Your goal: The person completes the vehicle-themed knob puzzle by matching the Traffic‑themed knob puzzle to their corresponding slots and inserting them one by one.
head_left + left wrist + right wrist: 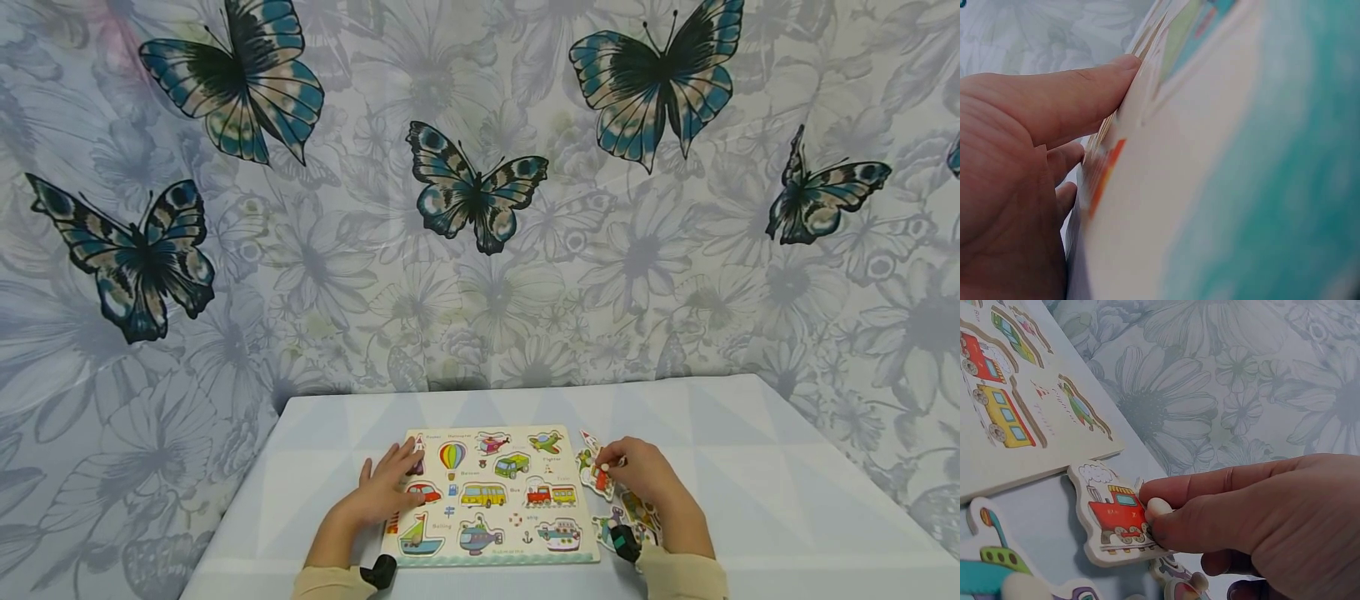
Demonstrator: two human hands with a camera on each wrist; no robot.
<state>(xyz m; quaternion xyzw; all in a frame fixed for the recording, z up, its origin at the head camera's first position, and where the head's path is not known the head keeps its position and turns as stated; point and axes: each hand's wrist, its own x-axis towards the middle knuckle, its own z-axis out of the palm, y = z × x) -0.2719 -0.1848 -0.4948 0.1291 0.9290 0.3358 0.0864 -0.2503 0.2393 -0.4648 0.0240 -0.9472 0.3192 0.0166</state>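
Observation:
A wooden puzzle board with pictures of vehicles lies on the table. My left hand rests on its left side, fingers spread, the thumb over the board's face and other fingertips by the edge. Beside the board's right edge, my right hand pinches the pale round knob of a red train piece between thumb and index finger. The piece stands tilted, picture side showing, close to the board's corner in the right wrist view. Its knob is partly hidden by the thumb.
Several loose knobbed pieces lie in a heap right of the board, partly under my right wrist. One is a teal submarine-like piece. A rocket-tipped piece pokes out beyond the train. The white table ends at a butterfly-patterned wall.

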